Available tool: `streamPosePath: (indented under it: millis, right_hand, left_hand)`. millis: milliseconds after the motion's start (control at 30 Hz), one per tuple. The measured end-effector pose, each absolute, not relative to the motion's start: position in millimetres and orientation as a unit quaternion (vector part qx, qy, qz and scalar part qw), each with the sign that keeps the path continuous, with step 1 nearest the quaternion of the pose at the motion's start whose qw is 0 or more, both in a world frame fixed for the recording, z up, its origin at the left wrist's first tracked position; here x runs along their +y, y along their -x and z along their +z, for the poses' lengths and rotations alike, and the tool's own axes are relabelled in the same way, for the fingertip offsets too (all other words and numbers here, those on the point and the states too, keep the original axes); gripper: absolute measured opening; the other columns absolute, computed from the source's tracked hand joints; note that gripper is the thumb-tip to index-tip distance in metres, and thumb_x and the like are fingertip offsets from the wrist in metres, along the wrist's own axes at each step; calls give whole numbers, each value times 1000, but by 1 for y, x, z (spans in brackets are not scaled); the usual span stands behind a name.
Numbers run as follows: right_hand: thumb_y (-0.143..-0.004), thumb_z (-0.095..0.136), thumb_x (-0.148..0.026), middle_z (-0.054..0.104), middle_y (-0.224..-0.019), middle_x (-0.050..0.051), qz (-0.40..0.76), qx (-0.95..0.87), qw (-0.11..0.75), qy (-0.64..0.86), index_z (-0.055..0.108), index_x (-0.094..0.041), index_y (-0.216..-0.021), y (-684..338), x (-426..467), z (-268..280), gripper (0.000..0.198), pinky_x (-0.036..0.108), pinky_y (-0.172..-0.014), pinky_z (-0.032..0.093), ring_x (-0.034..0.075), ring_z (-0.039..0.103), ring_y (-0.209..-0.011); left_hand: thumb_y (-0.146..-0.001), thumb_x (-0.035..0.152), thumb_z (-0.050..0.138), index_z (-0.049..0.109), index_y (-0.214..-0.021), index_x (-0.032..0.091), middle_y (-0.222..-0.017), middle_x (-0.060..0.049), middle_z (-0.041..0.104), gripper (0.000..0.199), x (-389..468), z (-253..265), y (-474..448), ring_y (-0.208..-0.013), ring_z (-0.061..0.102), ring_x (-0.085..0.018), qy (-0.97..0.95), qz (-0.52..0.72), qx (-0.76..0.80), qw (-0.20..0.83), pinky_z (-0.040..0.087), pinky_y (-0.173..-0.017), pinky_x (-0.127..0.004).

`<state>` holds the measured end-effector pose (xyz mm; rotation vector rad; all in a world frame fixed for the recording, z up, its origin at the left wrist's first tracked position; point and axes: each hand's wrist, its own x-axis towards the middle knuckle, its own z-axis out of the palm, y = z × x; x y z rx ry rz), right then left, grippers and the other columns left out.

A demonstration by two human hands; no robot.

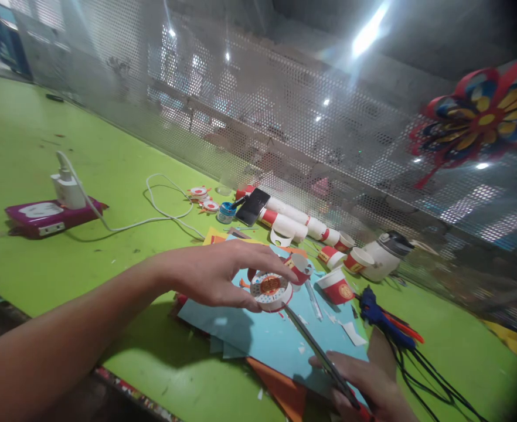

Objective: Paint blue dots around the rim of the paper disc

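Note:
My left hand [223, 269] pinches a round, shallow white paper cup piece [271, 291] between thumb and fingers. Its face carries an orange-red pattern with dark dots around the rim. In my right hand [368, 381], at the lower right, is a pair of scissors [313, 346] with red handles. The long blades point up and left, their tip beside the cup piece's lower edge. Whether the tip touches it, I cannot tell. Beneath both lies light blue paper [280, 351] strewn with white scraps. A red and white paper cup [336, 287] lies tilted just right of the cup piece.
Several paper cups and a stacked row of cups [289, 208] lie behind, beside a phone [253, 206] and a blue paint jar [226, 213]. A blue glue gun [384, 319] with black cords is at right. A purple power strip [54, 218] with a white cable stands left.

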<state>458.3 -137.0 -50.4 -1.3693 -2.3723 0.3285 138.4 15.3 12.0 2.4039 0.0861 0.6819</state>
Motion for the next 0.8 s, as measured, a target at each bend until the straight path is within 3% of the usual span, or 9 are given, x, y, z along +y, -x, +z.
streamPosePath:
  millis: [367, 633, 800]
  right_hand:
    - [-90, 53, -34, 74, -61, 0, 96, -879, 129, 449, 78, -25, -78, -463, -119, -44, 29, 16, -49, 54, 15, 69, -49]
    - [-85, 62, -43, 75, -75, 3, 40, -826, 218, 517, 76, -27, -102, -446, -126, -48, 28, 24, -65, 58, 23, 73, -78]
    - [-84, 62, -45, 72, -68, 2, 10, -815, 261, 517, 76, -28, -101, -447, -118, -48, 28, 23, -60, 57, 22, 72, -73]
  left_hand:
    - [-85, 26, 71, 61, -129, 24, -130, -7, 67, 45, 19, 10, -141, -110, 64, -22, -910, 246, 59, 329, 50, -93, -28]
    - [-85, 34, 71, 63, -121, 21, -109, -6, 69, 38, 22, 6, -144, -92, 63, -19, -906, 250, 85, 330, 51, -83, -29]
    - [-79, 28, 75, 57, -118, 19, -103, -5, 65, 44, 18, -4, -153, -84, 63, -17, -836, 303, 142, 434, 56, -79, -34]
